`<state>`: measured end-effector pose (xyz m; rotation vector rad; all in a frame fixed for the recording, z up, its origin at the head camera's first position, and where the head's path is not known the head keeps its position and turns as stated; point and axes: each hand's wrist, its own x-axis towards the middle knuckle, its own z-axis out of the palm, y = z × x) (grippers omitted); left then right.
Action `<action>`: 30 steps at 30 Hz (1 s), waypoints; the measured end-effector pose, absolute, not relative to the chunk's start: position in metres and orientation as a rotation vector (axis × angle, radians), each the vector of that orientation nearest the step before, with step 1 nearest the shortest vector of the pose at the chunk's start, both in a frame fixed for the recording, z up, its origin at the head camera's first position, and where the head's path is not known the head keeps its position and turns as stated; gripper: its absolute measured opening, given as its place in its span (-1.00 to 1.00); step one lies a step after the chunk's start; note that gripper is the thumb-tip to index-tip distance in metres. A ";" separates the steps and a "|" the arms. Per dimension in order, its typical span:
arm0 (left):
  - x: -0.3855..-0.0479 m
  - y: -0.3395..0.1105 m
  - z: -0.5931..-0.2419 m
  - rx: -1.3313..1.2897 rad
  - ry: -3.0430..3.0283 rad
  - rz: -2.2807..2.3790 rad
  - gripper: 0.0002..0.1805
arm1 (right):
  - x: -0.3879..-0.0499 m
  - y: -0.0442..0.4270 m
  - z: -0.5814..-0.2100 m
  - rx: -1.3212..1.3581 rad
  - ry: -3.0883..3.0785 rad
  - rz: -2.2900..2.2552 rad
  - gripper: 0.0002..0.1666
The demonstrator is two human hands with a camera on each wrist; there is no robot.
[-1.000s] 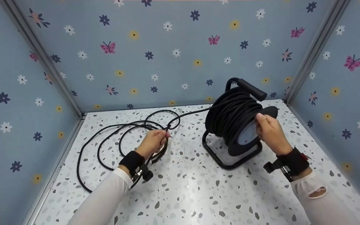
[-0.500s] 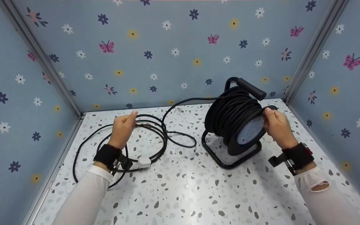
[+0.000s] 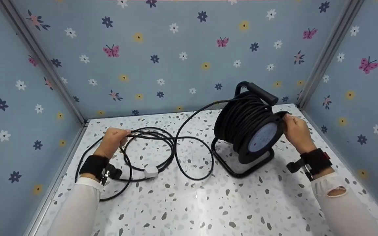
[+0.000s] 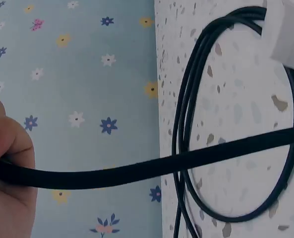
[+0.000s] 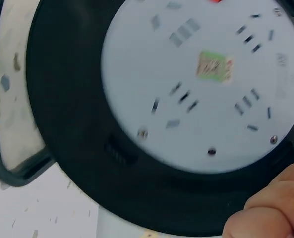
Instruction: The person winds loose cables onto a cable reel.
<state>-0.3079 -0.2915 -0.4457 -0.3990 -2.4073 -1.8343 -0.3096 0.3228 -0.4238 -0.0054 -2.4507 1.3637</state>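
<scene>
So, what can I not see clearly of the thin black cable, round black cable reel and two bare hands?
Head: far face of the round black cable reel, hidden behind its wound thin black cable.
Left wrist: the white, boxy plug-like piece, cut off at the top.
Wrist views: most of the bare left hand and bare right hand, cut off by picture edges.
Right wrist: print on the small, green-edged rectangular sticker, blurred.

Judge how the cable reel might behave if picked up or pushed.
The cable reel would likely feel heavy for its size, given the many turns of wound cable on it. Pushed, it would probably slide or tip rather than roll away, since it stands on a frame. Lifted, it may drag the loose cable that runs from it.
</scene>
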 end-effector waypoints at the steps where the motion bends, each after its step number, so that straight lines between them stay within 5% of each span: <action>1: -0.309 -0.296 -0.447 -0.394 -2.446 -1.767 -0.43 | -0.310 0.324 -0.425 -0.015 -2.463 1.344 -0.38; 12: -0.317 -0.306 -0.460 -0.515 -3.031 -1.100 -0.61 | -0.314 0.335 -0.438 -0.065 -2.522 1.379 -0.33; 18: -0.322 -0.259 -0.432 -0.635 -3.190 -0.799 -0.66 | -0.312 0.333 -0.434 -0.083 -2.485 1.418 -0.33; 23: -0.324 -0.206 -0.401 -0.500 -3.150 -0.616 -0.49 | -0.310 0.331 -0.434 -0.077 -2.466 1.458 -0.35; 30: -0.330 -0.135 -0.375 -0.368 -3.022 -0.463 -0.53 | -0.311 0.331 -0.435 -0.054 -2.478 1.443 -0.35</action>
